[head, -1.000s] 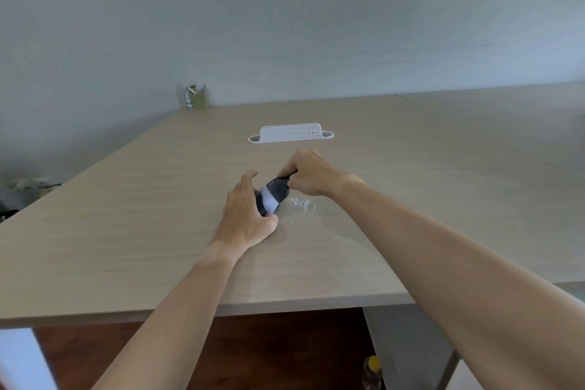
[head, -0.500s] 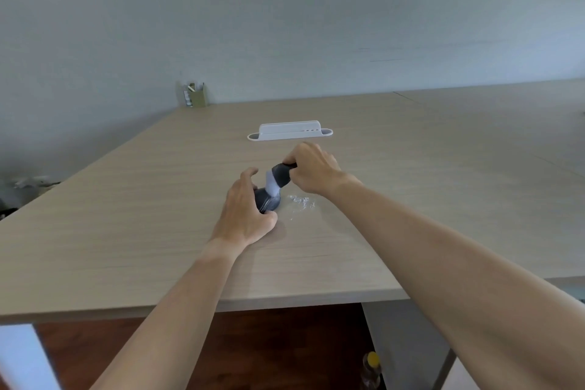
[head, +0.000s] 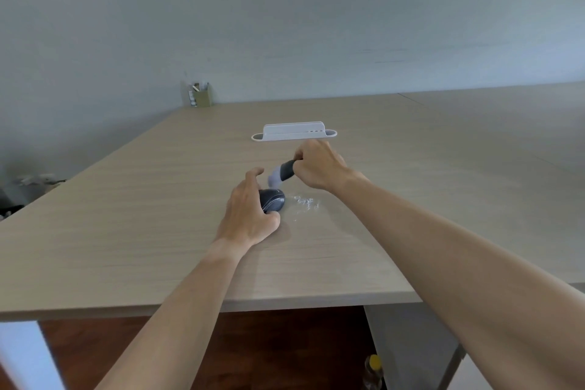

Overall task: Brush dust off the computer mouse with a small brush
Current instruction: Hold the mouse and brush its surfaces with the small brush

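At frame centre, left hand (head: 245, 215) clamped on mouse (head: 273, 200); right hand (head: 318, 166) gripping brush (head: 282, 171) just above

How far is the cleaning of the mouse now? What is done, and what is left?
Partly done: whitish specks lie on the table beside the mouse, seemingly brushed-off dust. In hand: the left hand steadies the mouse; the right hand holds the brush lifted just above it, not touching. Left: probably more strokes; whether dust remains cannot be told.

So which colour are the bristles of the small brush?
The bristles are whitish, against the brush's dark handle; only the head view shows them, slightly blurred.
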Demonstrator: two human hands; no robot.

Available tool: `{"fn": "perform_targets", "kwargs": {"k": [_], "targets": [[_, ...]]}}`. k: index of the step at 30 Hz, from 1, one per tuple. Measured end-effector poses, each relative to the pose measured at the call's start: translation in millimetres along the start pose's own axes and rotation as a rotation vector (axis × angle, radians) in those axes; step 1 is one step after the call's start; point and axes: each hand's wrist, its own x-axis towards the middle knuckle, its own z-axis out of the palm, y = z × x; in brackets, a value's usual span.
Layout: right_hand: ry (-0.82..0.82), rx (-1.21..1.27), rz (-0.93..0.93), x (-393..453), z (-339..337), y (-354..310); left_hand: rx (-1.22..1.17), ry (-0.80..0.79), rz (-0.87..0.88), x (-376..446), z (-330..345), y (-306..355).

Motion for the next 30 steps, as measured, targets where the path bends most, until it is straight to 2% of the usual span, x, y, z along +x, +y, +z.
{"fn": "perform_targets", "kwargs": {"k": [3, 6, 10, 13, 15, 18, 21, 22, 24, 27, 30], "targets": [[-0.124, 0.105, -0.035, 1.9, 5.7, -7.0, -0.015, 0.001, 0.014, 0.7, -0.5, 2.4], [-0.217, -0.025, -0.037, -1.0, 7.8, -5.6, -0.029, -0.014, 0.006, -0.6, -1.3, 3.4], [-0.092, -0.252, -0.024, -1.7, -3.7, -4.9, -0.024, -0.026, -0.017, -0.6, -0.2, -0.8], [-0.084, -0.054, -0.041, 3.5, -6.7, -3.7, -0.027, -0.028, -0.017, 1.4, 0.6, -2.4], [-0.138, 0.085, -0.051, 3.1, -1.4, -3.7, -0.03, -0.03, -0.012, 2.4, 1.0, -2.3], [-0.18, 0.003, -0.061, -1.2, 4.8, -0.3, -0.033, -0.031, -0.006, 2.2, 1.1, -2.3], [-0.086, -0.194, -0.033, -3.2, 0.6, 4.1, -0.035, -0.035, -0.017, 1.4, 1.0, -2.5], [-0.053, -0.178, -0.015, -2.7, -2.0, 4.1, -0.037, -0.035, -0.013, 1.2, 1.3, -2.8], [-0.036, 0.008, 0.001, 1.2, -4.5, 1.3, -0.041, -0.036, 0.002, 0.7, 0.6, -1.5], [-0.114, 0.158, -0.051, 1.9, -0.8, -5.2, -0.03, -0.032, 0.007, 1.8, -0.1, -0.6], [-0.185, 0.006, -0.058, -4.1, 5.9, -7.9, -0.032, -0.039, 0.016, 1.9, 0.4, -1.9]]}}
